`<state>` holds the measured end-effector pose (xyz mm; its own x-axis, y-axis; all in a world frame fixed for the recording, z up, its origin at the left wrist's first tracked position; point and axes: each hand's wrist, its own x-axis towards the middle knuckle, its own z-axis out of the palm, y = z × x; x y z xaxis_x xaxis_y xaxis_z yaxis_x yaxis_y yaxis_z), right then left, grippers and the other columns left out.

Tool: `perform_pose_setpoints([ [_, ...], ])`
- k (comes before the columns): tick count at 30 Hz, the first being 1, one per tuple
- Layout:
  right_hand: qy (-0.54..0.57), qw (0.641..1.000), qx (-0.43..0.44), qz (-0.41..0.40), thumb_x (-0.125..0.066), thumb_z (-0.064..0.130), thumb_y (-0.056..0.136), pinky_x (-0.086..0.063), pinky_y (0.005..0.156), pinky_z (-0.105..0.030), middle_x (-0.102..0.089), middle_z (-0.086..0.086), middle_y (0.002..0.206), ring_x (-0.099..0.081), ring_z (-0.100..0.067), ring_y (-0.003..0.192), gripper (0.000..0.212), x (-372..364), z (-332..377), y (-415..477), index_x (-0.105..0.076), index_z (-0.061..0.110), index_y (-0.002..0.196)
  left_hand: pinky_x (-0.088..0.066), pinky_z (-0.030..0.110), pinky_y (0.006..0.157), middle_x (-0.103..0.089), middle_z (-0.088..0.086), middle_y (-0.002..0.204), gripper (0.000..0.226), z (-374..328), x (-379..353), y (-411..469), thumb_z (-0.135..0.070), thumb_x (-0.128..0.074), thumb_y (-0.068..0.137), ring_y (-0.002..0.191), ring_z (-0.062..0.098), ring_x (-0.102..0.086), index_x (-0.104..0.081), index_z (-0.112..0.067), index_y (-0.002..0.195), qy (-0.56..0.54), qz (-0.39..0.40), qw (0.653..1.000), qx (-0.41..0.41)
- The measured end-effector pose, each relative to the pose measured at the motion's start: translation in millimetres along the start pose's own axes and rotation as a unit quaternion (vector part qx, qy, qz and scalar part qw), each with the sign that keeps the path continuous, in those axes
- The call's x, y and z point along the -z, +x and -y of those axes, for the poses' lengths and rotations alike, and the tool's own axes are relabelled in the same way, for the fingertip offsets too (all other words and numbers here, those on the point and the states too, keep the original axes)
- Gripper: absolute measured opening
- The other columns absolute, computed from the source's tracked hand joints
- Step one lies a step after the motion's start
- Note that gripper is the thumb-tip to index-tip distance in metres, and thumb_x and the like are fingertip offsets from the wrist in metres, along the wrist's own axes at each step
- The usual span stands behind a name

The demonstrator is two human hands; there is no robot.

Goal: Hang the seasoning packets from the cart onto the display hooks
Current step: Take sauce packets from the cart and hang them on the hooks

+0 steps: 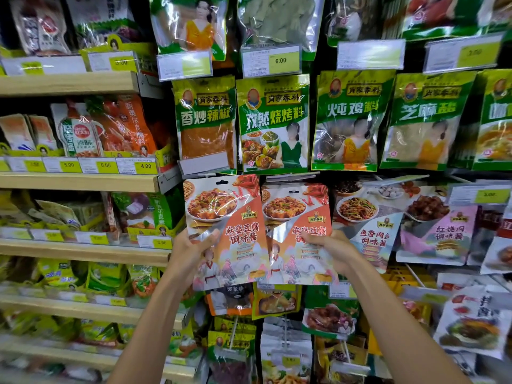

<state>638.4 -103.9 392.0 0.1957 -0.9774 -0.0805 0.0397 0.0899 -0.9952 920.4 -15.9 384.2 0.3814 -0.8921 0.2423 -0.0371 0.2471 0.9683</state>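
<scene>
The first packet [230, 217] sits in your left grip [191, 250], the second packet [293, 214] in your right grip [329, 245], side by side. Hanging packets [274, 123] are above your grips, shelves [77, 184] left of them.

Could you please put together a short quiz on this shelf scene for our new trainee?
1. True or false: the left hand grips the left orange packet and the right hand grips the right orange packet.
2. Multiple choice: the price tag above the packet picturing a green dress reads: A 6.00, B 2.50, C 9.90.
3. Short answer: on which side of the hanging packets do the wooden shelves stand?

Key: 1 true; 2 A; 3 left.
</scene>
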Motion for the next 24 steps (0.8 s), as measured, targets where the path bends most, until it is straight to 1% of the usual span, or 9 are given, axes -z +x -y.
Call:
perform_pose_setpoints([
  [2, 0.009, 1.000, -0.008, -0.005, -0.076, 0.012, 0.077, -0.053, 0.089, -0.045, -0.071, -0.013, 0.103, -0.067, -0.028, 0.097, 0.026, -0.5, 1.7, 5.4, -0.064, 0.005, 0.098, -0.039, 0.034, 0.052, -0.052, 0.012, 0.059, 0.022, -2.0, -1.2, 0.9, -0.020, -0.072, 0.082, 0.043, 0.018, -0.043, -0.063, -0.004, 0.095, -0.005, -0.001, 1.000, 0.001],
  [5, 0.010, 1.000, -0.009, -0.020, -0.073, 0.010, 0.081, -0.053, 0.069, -0.032, -0.070, -0.013, 0.107, -0.067, -0.022, 0.089, 0.024, -2.6, -1.6, 9.1, -0.064, 0.004, 0.101, -0.039, 0.035, 0.053, -0.055, 0.017, 0.064, 0.026, -2.3, -5.3, -0.5, -0.020, -0.071, 0.083, 0.049, 0.021, -0.045, -0.063, -0.001, 0.099, 0.002, 0.010, 1.000, 0.002],
  [6, 0.010, 1.000, -0.006, -0.025, -0.072, 0.011, 0.082, -0.054, 0.070, -0.033, -0.069, -0.014, 0.109, -0.067, -0.023, 0.091, 0.026, -2.7, -5.6, 9.6, -0.064, 0.002, 0.105, -0.039, 0.036, 0.054, -0.057, 0.019, 0.069, 0.027, -1.7, -7.5, -2.0, -0.020, -0.071, 0.083, 0.051, 0.022, -0.045, -0.063, -0.002, 0.101, -0.001, 0.017, 1.000, 0.004],
  [9, 0.011, 1.000, -0.004, -0.026, -0.068, 0.020, 0.087, -0.049, 0.096, -0.047, -0.067, -0.015, 0.115, -0.064, -0.029, 0.105, 0.034, -0.2, -19.4, 6.1, -0.061, 0.001, 0.115, -0.037, 0.041, 0.061, -0.057, 0.020, 0.080, 0.034, 0.7, -15.2, -7.2, -0.019, -0.071, 0.082, 0.051, 0.021, -0.041, -0.060, -0.005, 0.111, -0.030, 0.033, 0.999, 0.019],
  [12, 0.006, 0.999, 0.020, -0.042, -0.065, 0.022, 0.089, -0.047, 0.098, -0.046, -0.067, -0.013, 0.115, -0.062, -0.028, 0.107, 0.030, 6.8, -28.5, -1.4, -0.061, 0.005, 0.113, -0.039, 0.043, 0.065, -0.057, 0.014, 0.077, 0.037, 5.2, -19.7, -10.7, -0.017, -0.070, 0.082, 0.056, 0.022, -0.044, -0.056, -0.008, 0.115, -0.052, 0.035, 0.997, 0.033],
  [15, -0.055, 0.976, 0.123, -0.171, -0.067, 0.013, 0.088, -0.051, 0.087, -0.037, -0.063, -0.008, 0.111, -0.060, -0.023, 0.099, 0.024, 11.1, -35.9, -13.4, -0.057, 0.011, 0.110, -0.042, 0.028, 0.046, -0.055, 0.004, 0.057, 0.038, 9.6, -22.7, -14.8, -0.018, -0.070, 0.081, 0.048, 0.017, -0.049, -0.056, -0.008, 0.115, -0.051, 0.055, 0.997, 0.035],
  [18, -0.143, 0.915, 0.235, -0.294, -0.065, 0.014, 0.090, -0.042, 0.074, -0.015, -0.057, 0.002, 0.107, -0.053, -0.014, 0.096, 0.022, 5.2, -39.4, -31.1, -0.055, 0.017, 0.109, -0.038, 0.022, 0.037, -0.056, 0.000, 0.052, 0.047, 13.4, -31.1, -17.4, -0.026, -0.074, 0.073, 0.040, 0.013, -0.047, -0.056, -0.005, 0.111, -0.061, 0.092, 0.993, 0.035],
  [20, -0.142, 0.926, 0.250, -0.246, -0.062, 0.024, 0.092, -0.039, 0.072, -0.012, -0.057, 0.009, 0.104, -0.054, -0.009, 0.094, 0.020, -3.1, -35.7, -37.9, -0.056, 0.020, 0.111, -0.039, 0.023, 0.038, -0.057, 0.000, 0.057, 0.047, 15.0, -42.1, -18.0, -0.027, -0.075, 0.072, 0.041, 0.013, -0.047, -0.056, -0.005, 0.110, -0.065, 0.117, 0.990, 0.036],
  [24, -0.024, 0.988, 0.147, -0.048, -0.064, 0.036, 0.087, -0.051, 0.072, -0.014, -0.066, 0.012, 0.101, -0.062, 0.001, 0.091, 0.026, -17.5, -22.8, -40.1, -0.060, 0.019, 0.107, -0.039, 0.022, 0.038, -0.062, -0.002, 0.057, 0.027, 19.0, -71.2, -19.7, -0.016, -0.071, 0.081, 0.041, 0.012, -0.048, -0.059, -0.010, 0.104, -0.063, 0.153, 0.985, 0.052],
])
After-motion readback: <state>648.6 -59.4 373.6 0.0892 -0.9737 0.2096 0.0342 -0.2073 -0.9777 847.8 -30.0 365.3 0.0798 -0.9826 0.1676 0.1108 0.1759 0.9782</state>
